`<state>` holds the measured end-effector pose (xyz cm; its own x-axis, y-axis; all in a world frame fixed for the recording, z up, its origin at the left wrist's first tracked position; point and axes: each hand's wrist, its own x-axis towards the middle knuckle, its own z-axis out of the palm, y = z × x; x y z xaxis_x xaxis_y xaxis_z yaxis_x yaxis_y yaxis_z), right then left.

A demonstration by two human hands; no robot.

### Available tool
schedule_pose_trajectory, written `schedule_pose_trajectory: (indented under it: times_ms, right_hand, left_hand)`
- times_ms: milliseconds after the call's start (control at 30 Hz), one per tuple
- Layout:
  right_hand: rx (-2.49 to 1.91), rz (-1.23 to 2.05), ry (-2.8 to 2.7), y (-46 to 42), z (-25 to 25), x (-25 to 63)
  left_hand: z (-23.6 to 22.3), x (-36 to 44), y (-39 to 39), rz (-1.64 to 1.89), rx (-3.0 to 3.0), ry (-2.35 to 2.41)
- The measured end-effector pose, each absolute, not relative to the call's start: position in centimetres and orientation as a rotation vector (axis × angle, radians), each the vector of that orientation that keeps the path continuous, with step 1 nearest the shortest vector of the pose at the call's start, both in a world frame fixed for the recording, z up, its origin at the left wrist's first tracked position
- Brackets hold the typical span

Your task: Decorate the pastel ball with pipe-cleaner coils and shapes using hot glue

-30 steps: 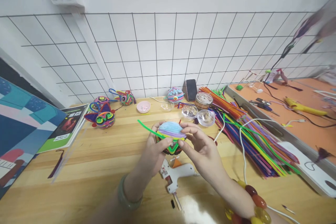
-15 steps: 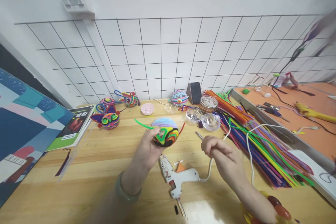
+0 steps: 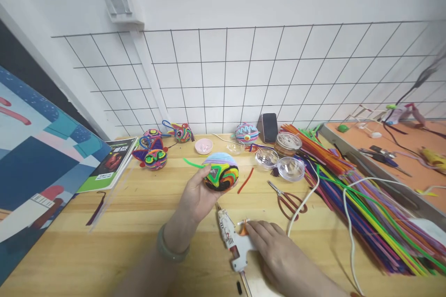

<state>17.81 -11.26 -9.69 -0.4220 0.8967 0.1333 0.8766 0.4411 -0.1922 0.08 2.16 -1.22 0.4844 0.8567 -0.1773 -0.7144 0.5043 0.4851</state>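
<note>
My left hand [image 3: 197,195] is wrapped round a ball [image 3: 223,160] covered in coloured pipe cleaners, with a green triangle facing me. A loose green pipe cleaner end [image 3: 192,163] sticks out to its left. Low at the right, my right hand [image 3: 275,250] lies over the handle of a white hot glue gun [image 3: 228,232], its fingers closed about it and partly hidden. The gun lies on the table, nozzle pointing away. Red-handled scissors [image 3: 291,200] rest on the wood beyond my right hand. A short red pipe cleaner piece [image 3: 245,181] lies right of the ball.
Bundles of pipe cleaners [image 3: 362,213] fill the right side beside a white cord [image 3: 348,222]. Clear plastic half-shells [image 3: 291,169], a spool [image 3: 288,142], a phone [image 3: 269,127] and a pink dish [image 3: 204,146] stand behind. Finished ornaments [image 3: 155,158] and a magazine [image 3: 108,167] are left.
My right hand has let go of the scissors, now on the table, and moved left and down onto the glue gun. My left hand still holds the ball. The view has turned slightly.
</note>
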Motion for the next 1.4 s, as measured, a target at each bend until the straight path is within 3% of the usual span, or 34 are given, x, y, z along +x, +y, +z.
schedule_pose_trajectory:
  times_ms: [133,267,633,800,967,1133,1400]
  right_hand:
    - [-1.546,-0.064,-2.539,-10.8,-10.8,17.2]
    - [-1.586,-0.059,-2.542,-10.7,-10.6,17.0]
    - [-1.705,0.415,-2.281,-10.1,-9.1,16.8]
    - [-1.642,0.706,-1.876,-11.0,-6.7,19.7]
    - [-1.509,0.843,-1.388,-12.8,-5.0,21.7]
    - [-1.305,1.012,-1.445,-13.4,-4.0,21.6]
    - [-1.461,1.032,-1.276,-13.4,-2.8,19.3]
  left_hand:
    - [-1.4,0.0,2.2,0.987,0.374,0.431]
    - [-1.4,0.0,2.4,0.996,0.365,0.443]
    - [-0.6,-0.6,2.7,1.041,0.342,0.436]
    - [-0.4,-1.0,2.9,1.072,0.354,0.411]
    - [-0.7,-0.6,2.5,1.055,0.341,0.395]
    - [-1.6,0.1,1.9,0.994,0.369,0.392]
    - [-2.2,0.4,1.7,0.963,0.434,0.341]
